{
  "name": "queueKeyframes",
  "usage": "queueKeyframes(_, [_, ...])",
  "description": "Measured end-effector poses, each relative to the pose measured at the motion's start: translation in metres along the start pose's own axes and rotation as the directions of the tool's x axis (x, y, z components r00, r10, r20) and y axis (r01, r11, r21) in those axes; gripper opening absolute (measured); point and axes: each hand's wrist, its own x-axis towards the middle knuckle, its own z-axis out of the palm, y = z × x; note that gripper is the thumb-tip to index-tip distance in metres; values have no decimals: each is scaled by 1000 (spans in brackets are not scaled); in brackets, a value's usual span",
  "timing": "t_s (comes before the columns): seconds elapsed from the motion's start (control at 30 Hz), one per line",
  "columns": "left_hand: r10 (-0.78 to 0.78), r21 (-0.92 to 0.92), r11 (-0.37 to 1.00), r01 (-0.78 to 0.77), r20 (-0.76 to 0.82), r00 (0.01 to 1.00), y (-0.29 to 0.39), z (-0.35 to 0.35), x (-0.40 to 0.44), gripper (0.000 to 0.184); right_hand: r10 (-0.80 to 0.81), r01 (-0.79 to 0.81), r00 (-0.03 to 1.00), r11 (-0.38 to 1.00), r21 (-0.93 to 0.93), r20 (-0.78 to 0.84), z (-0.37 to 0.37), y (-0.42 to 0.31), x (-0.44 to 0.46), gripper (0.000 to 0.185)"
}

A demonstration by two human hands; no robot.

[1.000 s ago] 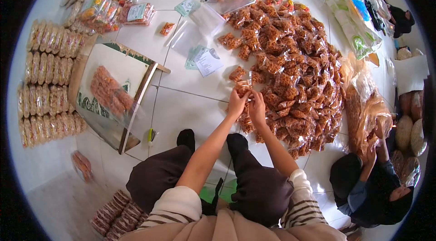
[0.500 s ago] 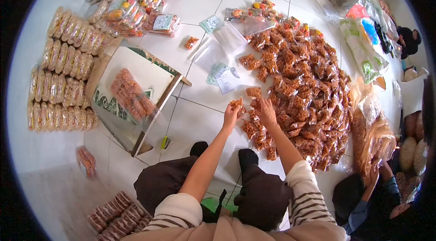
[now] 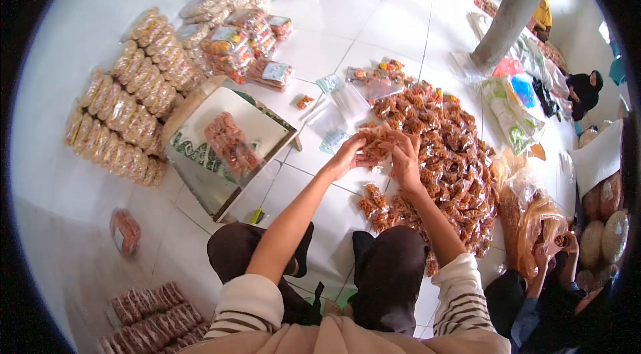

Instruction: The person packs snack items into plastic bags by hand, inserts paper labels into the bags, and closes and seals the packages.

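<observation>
The left hand (image 3: 346, 158) and right hand (image 3: 405, 162) grasped small clear packets of brown snacks (image 3: 375, 145) between them, raised over the white tiled floor (image 3: 319, 206), just beside the large heap of similar packets (image 3: 449, 164) and near the flat clear bags (image 3: 348, 102).

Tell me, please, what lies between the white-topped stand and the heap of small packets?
In the head view, clear plastic bags, label cards and one loose packet lie on the tiles there; the left hand and right hand hold packets near the heap.
</observation>
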Motion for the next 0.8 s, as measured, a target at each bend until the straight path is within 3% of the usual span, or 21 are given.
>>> queueKeyframes(0.07, [-13,36,999,11,49,999,26,2,-11,33,40,-55,997,964,260,64,-7,-6,16,27])
queueKeyframes(0.23, [15,143,989,-23,58,998,87,11,-61,32,-202,202,979,975,98,-5,-38,-55,61,36])
queueKeyframes(0.33, [103,179,980,-87,-83,991,106,12,-101,32,-211,227,974,933,279,-87,-25,-86,77,37])
queueKeyframes(0.4, [457,228,877,-422,-131,880,107,7,-125,33,-154,173,985,890,421,-80,-11,-116,85,36])
queueKeyframes(0.47, [560,315,818,-481,-248,790,108,1,-144,36,43,-58,998,829,557,40,-2,-151,97,34])
queueKeyframes(0.53, [664,457,725,-516,-264,699,105,-9,-155,38,72,-59,997,775,629,5,22,-175,105,33])
queueKeyframes(0.57, [782,650,569,-503,-239,576,102,-11,-158,39,184,-164,982,721,673,42,35,-183,107,32])
queueKeyframes(0.63, [796,706,541,-457,-253,550,101,-27,-160,39,326,-321,935,619,717,137,45,-198,107,30])
queueKeyframes(0.67, [806,759,507,-409,-248,538,100,-35,-161,39,318,-321,937,617,718,146,49,-201,106,30])
queueKeyframes(0.7, [837,833,415,-367,-191,513,103,-32,-170,41,303,-384,922,623,682,242,58,-201,103,31])
queueKeyframes(0.73, [839,834,414,-365,-194,509,101,-36,-172,41,290,-442,896,630,639,335,70,-197,100,33])
queueKeyframes(0.8, [900,952,218,-215,-110,422,94,-46,-177,45,233,-440,896,574,691,378,95,-193,94,34])
